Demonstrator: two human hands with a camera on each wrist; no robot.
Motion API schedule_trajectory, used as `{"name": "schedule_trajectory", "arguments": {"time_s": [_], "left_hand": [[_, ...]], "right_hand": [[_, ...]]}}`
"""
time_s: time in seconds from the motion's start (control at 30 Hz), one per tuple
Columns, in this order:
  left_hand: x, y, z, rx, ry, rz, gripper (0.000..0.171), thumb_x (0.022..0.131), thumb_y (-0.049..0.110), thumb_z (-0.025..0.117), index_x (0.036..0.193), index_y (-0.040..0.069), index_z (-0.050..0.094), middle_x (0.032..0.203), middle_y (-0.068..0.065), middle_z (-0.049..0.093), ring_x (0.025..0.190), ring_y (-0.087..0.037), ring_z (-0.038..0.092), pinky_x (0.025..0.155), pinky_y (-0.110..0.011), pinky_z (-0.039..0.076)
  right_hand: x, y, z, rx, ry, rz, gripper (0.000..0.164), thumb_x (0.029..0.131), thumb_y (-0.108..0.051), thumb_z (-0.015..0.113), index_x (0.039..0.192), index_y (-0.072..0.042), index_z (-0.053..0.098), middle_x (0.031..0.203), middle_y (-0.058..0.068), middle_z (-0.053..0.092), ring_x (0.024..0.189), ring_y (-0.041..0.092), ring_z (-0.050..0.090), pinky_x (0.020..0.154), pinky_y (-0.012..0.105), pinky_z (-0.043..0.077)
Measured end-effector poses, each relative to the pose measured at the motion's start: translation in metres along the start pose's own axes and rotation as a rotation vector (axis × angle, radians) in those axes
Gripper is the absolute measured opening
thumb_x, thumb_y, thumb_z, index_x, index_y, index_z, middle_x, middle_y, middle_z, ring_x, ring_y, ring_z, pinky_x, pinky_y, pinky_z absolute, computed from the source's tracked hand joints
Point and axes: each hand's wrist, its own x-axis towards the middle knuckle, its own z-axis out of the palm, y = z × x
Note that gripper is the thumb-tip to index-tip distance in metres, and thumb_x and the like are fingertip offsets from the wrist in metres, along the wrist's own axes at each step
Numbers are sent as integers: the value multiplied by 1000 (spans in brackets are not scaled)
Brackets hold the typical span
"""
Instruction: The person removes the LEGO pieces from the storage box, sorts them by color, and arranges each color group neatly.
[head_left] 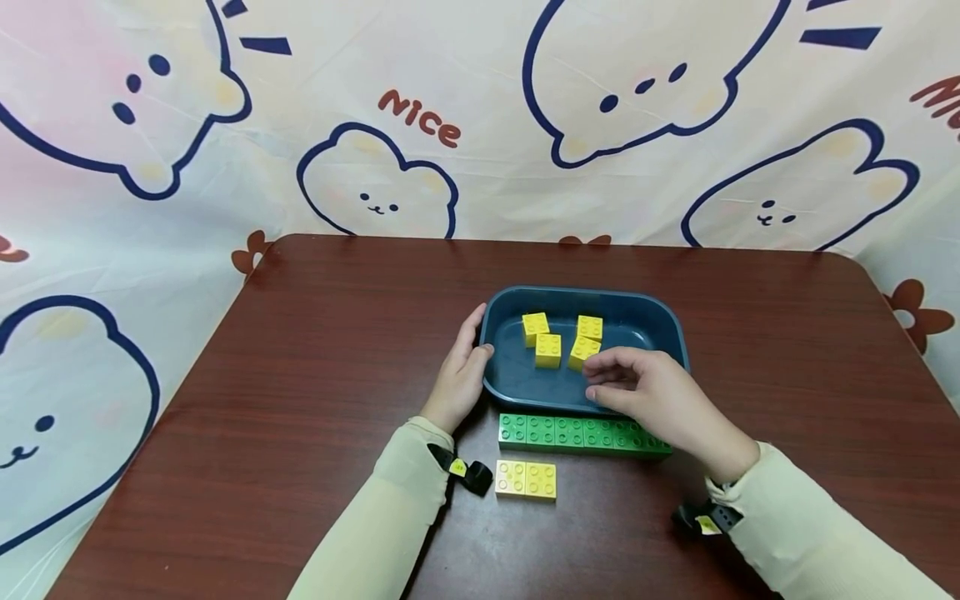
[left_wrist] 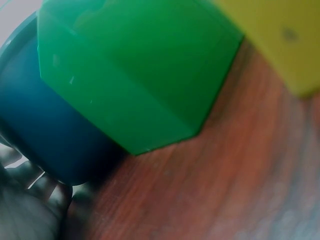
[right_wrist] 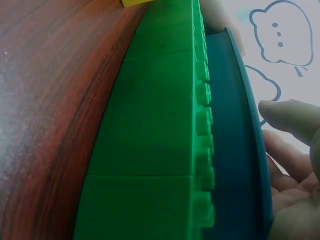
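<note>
A dark blue tray [head_left: 525, 392] holds several small yellow toy bricks [head_left: 548, 350]. My left hand [head_left: 459, 375] grips the tray's left edge, its thumb at the rim and its fingers along the outer wall. Over the tray's front right part is my right hand [head_left: 660, 396], its fingertips close to one yellow brick [head_left: 583, 352]. In the right wrist view its thumb [right_wrist: 290, 116] and fingers stand apart, with nothing seen between them. Before the tray lies a long row of green bricks [head_left: 570, 433], studs up. Two yellow bricks [head_left: 526, 481] sit side by side nearer me.
Everything stands on a dark brown wooden table [head_left: 360, 350]. A pale cloth [head_left: 495, 192] with cartoon figures hangs behind and beside it. Small black cameras [head_left: 477, 477] are strapped to both wrists.
</note>
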Motion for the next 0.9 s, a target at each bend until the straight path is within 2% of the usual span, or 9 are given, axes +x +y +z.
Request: {"name": "schedule_trajectory", "arguments": {"time_s": [0.43, 0.7, 0.9], "left_hand": [[-2, 2, -1, -7, 2, -13, 60, 104, 15, 42, 161, 24, 25, 162, 7, 28, 148, -13, 24, 120, -48, 22], [-1, -1, 0, -7, 1, 0, 59, 104, 14, 42, 161, 23, 25, 162, 7, 28, 148, -12, 24, 120, -47, 22], [-1, 0, 0, -1, 8, 0, 59, 104, 14, 42, 160, 23, 26, 162, 7, 29, 148, -12, 24, 119, -48, 22]], "right_hand": [[14, 3, -7, -56, 36, 54, 37, 93, -12, 73, 128, -4, 65, 119, 12, 70, 104, 24, 67, 90, 43, 56], [24, 9, -14, -106, 68, 77, 41, 93, -13, 73, 131, -3, 62, 128, 15, 64, 111, 30, 65, 92, 47, 54], [30, 10, -16, -142, 58, 81, 42, 94, -14, 72, 133, -2, 61, 130, 16, 61, 116, 33, 62, 96, 50, 51]]}}
